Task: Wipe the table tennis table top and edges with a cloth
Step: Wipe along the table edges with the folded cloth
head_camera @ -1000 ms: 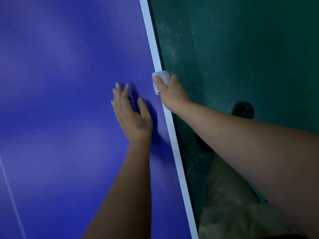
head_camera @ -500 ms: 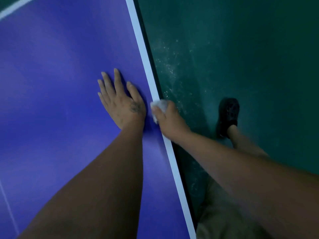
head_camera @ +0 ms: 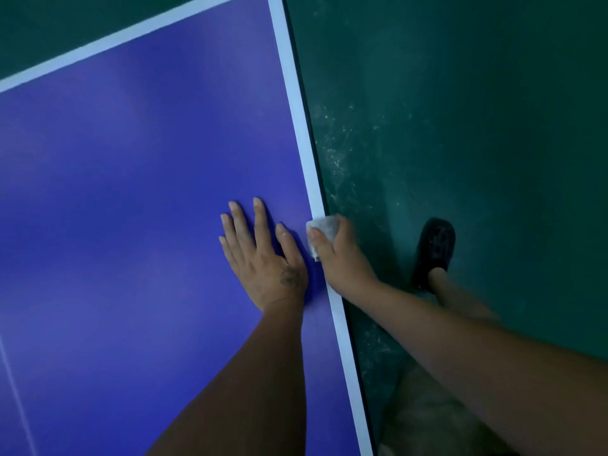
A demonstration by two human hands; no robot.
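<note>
Head view: the seemingly soft, light cloth (head_camera: pixel 324 226) is grasped wadded by the right grip (head_camera: pixel 343 261) at the tabletop (head_camera: pixel 131 192) edge, 3 o'clock of the released left grip (head_camera: pixel 263 255).

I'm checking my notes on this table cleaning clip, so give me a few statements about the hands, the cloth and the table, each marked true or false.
1. The right hand grips the cloth at the white edge line. True.
2. The left hand holds a second cloth. False: it lies flat on the table top, fingers straight, holding nothing.
3. The table top is green. False: it is blue; the floor is green.
4. A dark shoe stands on the floor beside the table. True.
</note>
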